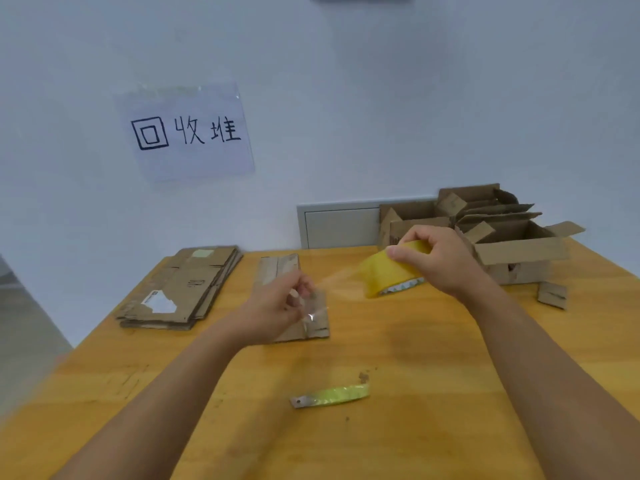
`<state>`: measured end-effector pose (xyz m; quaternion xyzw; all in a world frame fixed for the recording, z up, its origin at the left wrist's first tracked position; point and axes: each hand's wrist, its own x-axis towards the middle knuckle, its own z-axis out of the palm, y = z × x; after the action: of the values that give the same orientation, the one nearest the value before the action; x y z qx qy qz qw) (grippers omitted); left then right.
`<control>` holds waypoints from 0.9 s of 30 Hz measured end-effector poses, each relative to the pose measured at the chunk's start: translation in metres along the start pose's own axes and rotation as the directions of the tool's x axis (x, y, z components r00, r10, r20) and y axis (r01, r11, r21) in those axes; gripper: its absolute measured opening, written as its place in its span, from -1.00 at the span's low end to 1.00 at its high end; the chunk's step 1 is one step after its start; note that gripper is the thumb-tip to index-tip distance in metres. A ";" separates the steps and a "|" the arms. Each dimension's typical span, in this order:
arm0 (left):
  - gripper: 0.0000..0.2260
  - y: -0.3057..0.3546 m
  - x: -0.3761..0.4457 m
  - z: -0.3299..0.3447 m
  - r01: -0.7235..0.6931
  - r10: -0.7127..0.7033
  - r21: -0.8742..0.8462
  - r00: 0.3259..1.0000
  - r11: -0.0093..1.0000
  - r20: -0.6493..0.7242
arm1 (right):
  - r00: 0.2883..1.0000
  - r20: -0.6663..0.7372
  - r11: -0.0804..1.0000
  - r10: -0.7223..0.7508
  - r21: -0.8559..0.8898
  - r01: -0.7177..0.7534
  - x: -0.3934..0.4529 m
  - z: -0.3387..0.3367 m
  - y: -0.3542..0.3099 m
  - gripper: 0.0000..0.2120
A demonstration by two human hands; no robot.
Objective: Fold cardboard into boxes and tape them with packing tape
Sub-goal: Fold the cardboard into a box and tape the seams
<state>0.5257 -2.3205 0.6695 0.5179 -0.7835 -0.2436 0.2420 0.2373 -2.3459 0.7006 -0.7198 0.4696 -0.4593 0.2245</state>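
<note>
Above the flattened carton at surface centre, the left hand pinches the tape's free end while the right hand grips the yellow packing-tape roll toward two o'clock. Best to keep the strip taut and level so it lands without creasing.

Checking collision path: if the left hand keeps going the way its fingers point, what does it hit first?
Likely the flat cardboard piece just beyond the left hand, whose grip pinches the tape end. Depth is unclear; the hand may be above it.
</note>
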 end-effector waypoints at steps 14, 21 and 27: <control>-0.59 -0.027 -0.068 -0.054 -0.013 0.002 -0.308 0.999 0.951 -0.033 | 0.996 0.019 0.986 0.087 0.142 -0.089 0.012 0.056 -0.028 -0.64; -0.66 -0.043 -0.072 -0.059 0.011 -0.033 -0.472 0.999 0.881 -0.038 | 0.990 0.030 0.983 0.136 0.120 -0.139 0.014 0.067 -0.024 -0.48; -0.90 -0.054 -0.072 -0.059 0.006 0.011 -0.581 1.000 0.814 0.025 | 0.976 0.067 0.973 0.206 0.093 -0.212 0.025 0.080 -0.014 -0.61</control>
<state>0.6249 -2.2796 0.6712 0.4148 -0.6757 -0.4779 0.3780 0.3170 -2.3705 0.6847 -0.6671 0.5128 -0.4353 0.3202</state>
